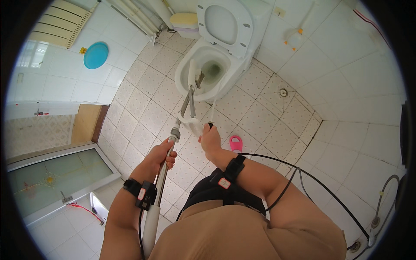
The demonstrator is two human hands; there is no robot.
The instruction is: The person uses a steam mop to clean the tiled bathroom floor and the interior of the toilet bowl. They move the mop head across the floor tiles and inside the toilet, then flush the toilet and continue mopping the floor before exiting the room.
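My left hand grips the metal pole of a sponge mop, which slants from beside my body up to the toilet. The mop's white sponge head rests over the near left rim of the toilet bowl, partly above the water. A white lever joins the pole just ahead of my hands. In my right hand is a black-tipped nozzle, mostly hidden by the fingers. A thin stream of water leaves it toward the bowl. The toilet's seat and lid stand raised.
A black hose arcs from the lower right wall to behind my right forearm. One pink slipper shows on the tiled floor. A yellow-lidded bin stands beside the toilet. Right of it is a floor drain. A blue basin hangs at left.
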